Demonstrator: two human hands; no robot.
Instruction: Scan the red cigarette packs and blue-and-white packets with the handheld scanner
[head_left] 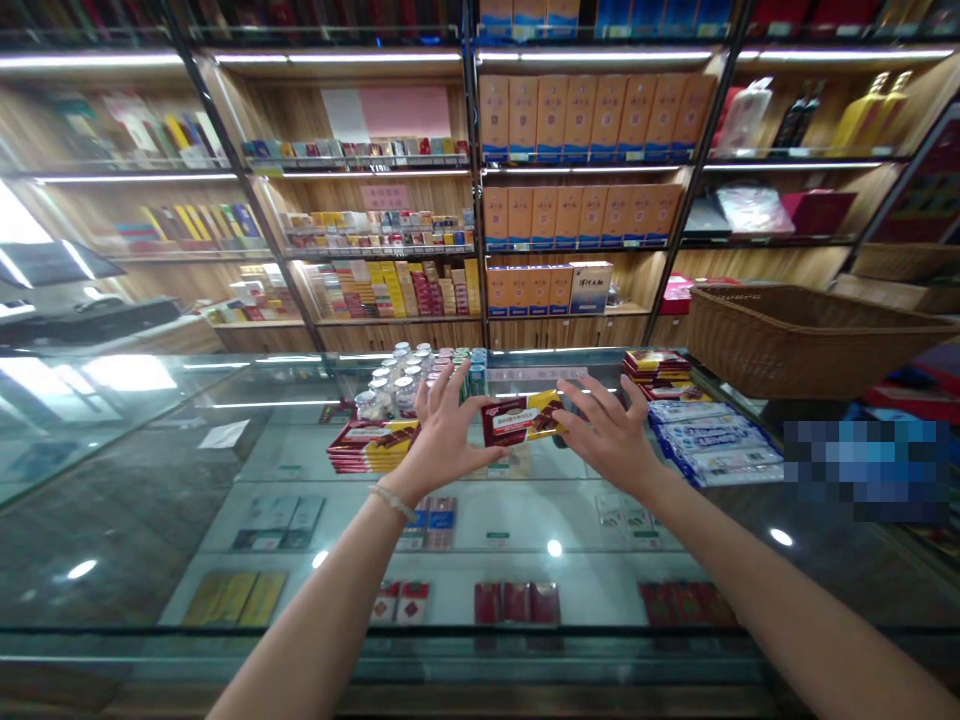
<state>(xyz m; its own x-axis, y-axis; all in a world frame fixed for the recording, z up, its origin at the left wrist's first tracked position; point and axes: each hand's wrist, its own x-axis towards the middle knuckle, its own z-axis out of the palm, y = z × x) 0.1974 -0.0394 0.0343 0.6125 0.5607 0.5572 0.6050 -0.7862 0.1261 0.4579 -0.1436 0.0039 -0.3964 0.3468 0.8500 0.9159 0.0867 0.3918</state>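
A flat chocolate packet [517, 421], dark red and yellow with a picture of chocolate pieces, is held level above the glass counter. My left hand [444, 430] has its left end between thumb and forefinger, the other fingers spread upward. At the right end, my right hand [611, 435] grips the packet with its fingertips, other fingers raised. Just behind my left hand lies a stack of similar packets [364, 447], partly hidden by that hand. Another such stack [656, 368] sits farther back to the right.
Several small jars [390, 380] and green tins [478, 372] stand behind my left hand. Blue-and-white packets [712, 440] lie right, near a wicker basket [810, 335]. Cigarette packs show beneath the glass countertop [525, 510]. Shelves of boxed goods [577, 215] line the wall.
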